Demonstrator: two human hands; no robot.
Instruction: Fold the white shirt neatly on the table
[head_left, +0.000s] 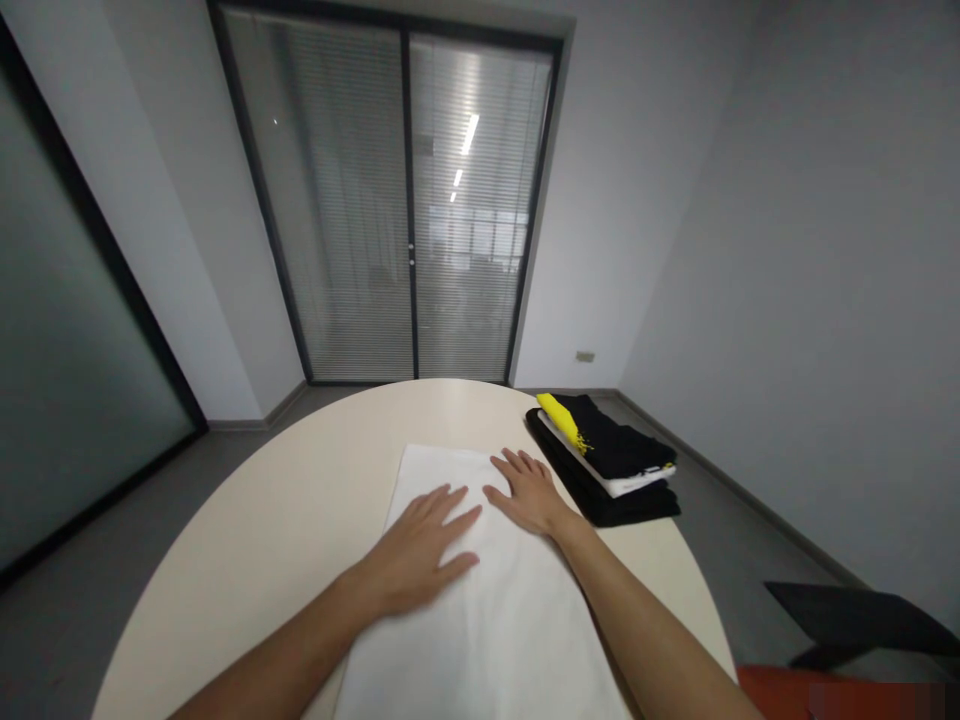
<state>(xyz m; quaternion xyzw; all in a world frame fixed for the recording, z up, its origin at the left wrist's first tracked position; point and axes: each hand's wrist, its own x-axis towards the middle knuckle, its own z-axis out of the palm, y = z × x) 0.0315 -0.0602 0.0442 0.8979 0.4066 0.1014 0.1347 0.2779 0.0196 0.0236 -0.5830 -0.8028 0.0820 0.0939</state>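
A white folded cloth (480,620) lies flat on the round cream table (285,520), running from the near edge toward the middle. My left hand (420,550) rests palm down on the cloth, fingers spread and pointing forward. My right hand (529,490) lies flat on the cloth's right side, fingers stretched out. Both hands hold nothing.
A stack of folded clothes (607,460), black and white with a yellow patch, sits at the table's right edge. Glass doors with blinds (405,200) stand behind the table. A dark chair part (855,615) and something orange (825,695) show at lower right.
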